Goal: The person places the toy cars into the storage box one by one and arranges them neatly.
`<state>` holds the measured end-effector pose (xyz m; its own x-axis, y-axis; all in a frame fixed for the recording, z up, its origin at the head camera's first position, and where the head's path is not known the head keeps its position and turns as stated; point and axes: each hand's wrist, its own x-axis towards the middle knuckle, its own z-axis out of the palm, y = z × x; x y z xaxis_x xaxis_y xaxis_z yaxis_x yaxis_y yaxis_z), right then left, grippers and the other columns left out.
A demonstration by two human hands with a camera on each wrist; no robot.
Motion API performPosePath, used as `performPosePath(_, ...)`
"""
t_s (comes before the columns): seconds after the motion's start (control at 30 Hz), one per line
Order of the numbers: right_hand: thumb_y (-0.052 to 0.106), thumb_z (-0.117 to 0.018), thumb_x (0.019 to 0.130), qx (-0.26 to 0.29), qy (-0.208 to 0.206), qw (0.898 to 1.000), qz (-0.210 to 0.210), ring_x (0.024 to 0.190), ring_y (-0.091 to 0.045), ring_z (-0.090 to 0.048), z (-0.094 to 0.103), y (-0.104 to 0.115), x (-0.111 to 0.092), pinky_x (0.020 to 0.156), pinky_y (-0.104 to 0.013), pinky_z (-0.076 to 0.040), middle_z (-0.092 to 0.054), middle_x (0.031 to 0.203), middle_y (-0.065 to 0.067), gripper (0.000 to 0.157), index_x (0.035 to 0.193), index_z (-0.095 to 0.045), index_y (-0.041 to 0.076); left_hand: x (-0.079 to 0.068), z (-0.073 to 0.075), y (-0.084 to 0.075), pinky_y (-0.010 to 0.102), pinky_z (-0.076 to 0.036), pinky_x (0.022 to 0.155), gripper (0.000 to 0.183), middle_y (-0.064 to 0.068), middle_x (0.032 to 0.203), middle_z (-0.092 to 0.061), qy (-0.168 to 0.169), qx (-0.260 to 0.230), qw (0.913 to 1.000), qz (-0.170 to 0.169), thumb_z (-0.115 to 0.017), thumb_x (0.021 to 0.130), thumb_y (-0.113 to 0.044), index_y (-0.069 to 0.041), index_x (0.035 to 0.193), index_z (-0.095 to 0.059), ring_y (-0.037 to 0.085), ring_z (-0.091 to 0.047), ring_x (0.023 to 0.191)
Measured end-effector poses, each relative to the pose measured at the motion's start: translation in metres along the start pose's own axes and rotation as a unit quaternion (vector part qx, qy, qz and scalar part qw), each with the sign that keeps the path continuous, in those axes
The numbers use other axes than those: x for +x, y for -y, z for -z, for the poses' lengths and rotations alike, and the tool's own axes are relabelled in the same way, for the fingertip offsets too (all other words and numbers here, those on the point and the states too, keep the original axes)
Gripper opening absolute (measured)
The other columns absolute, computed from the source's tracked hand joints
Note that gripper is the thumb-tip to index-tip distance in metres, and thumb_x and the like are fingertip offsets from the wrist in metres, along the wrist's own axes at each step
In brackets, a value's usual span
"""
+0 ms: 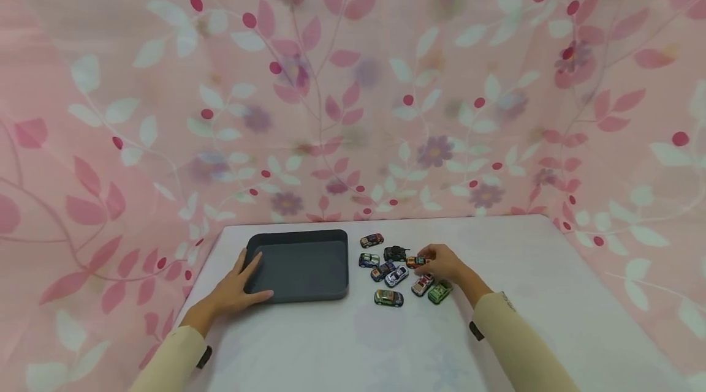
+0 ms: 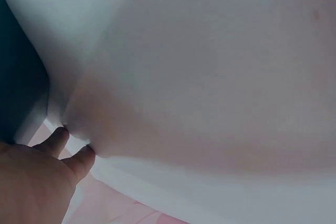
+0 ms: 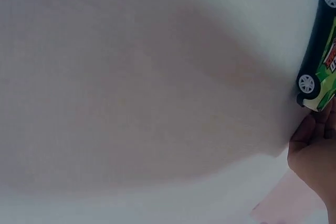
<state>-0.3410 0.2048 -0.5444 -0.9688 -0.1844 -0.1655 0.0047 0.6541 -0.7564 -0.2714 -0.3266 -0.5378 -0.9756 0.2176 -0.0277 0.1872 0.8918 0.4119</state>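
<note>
My left hand (image 1: 234, 291) rests at the left side of a dark grey rectangular tray (image 1: 298, 301), its fingers spread over the rim and its thumb along the near edge. In the left wrist view two fingertips (image 2: 81, 161) show beside the dark tray wall (image 2: 23, 72). My right hand (image 1: 441, 262) pinches an orange and red toy car (image 1: 416, 262) between thumb and fingers at the right of a group of toy cars. Just below this hand lie a green toy car (image 1: 440, 292) and a red and white one (image 1: 423, 285). The green car's wheels and side show large in the right wrist view.
Left of the right hand are a black toy tank (image 1: 395, 253), a white and blue car (image 1: 397, 276), a dark blue car (image 1: 383, 271) and several others. A yellow-green car (image 1: 388, 298) lies nearest me. The white table (image 1: 320, 349) ends at a pink floral cloth (image 1: 331, 104).
</note>
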Motion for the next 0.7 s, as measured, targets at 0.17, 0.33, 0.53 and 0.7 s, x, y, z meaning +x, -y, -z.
performPosePath(0.17, 0.016, -0.085, 0.078, -0.002, 0.023, 1.0, -0.008, 0.085, -0.021, -0.054, 0.004, 0.002, 0.001, 0.073, -0.033, -0.048, -0.061, 0.097, -0.01, 0.04, 0.111, -0.066, 0.003, 0.002, -0.001, -0.002, 0.075, -0.032, 0.1, 0.109, 0.029, 0.163, 0.002, -0.007, -0.016, 0.9998, 0.007, -0.071, 0.079, -0.065, -0.016, 0.16, -0.016, 0.062, -0.027, 0.138)
performPosePath(0.33, 0.014, -0.084, 0.079, -0.003, 0.035, 0.999, -0.021, 0.084, -0.02, -0.053, 0.006, 0.005, 0.005, 0.071, -0.029, -0.047, -0.059, 0.095, -0.009, 0.039, 0.111, -0.066, 0.002, 0.003, 0.0, -0.001, 0.074, -0.031, 0.103, 0.115, 0.029, 0.163, 0.005, 0.006, -0.036, 0.9992, 0.012, -0.073, 0.078, -0.063, -0.013, 0.16, -0.011, 0.061, -0.023, 0.14)
performPosePath(0.53, 0.014, -0.085, 0.077, -0.006, 0.039, 0.999, -0.016, 0.085, -0.021, -0.055, 0.006, 0.008, 0.005, 0.073, -0.031, -0.048, -0.059, 0.097, -0.011, 0.04, 0.109, -0.064, 0.001, 0.006, 0.002, 0.003, 0.075, -0.023, 0.107, 0.12, 0.026, 0.164, 0.01, 0.028, -0.085, 0.9958, 0.017, -0.077, 0.077, -0.057, -0.009, 0.16, -0.004, 0.058, -0.012, 0.145)
performPosePath(0.7, 0.015, -0.086, 0.076, -0.004, 0.029, 1.0, -0.01, 0.081, -0.021, -0.051, 0.002, 0.005, 0.007, 0.069, -0.031, -0.044, -0.055, 0.09, -0.009, 0.039, 0.106, -0.064, 0.002, 0.005, 0.004, 0.01, 0.077, -0.015, 0.108, 0.119, 0.023, 0.164, 0.009, 0.033, -0.105, 0.9938, 0.017, -0.079, 0.078, -0.052, -0.009, 0.16, -0.005, 0.055, -0.003, 0.147)
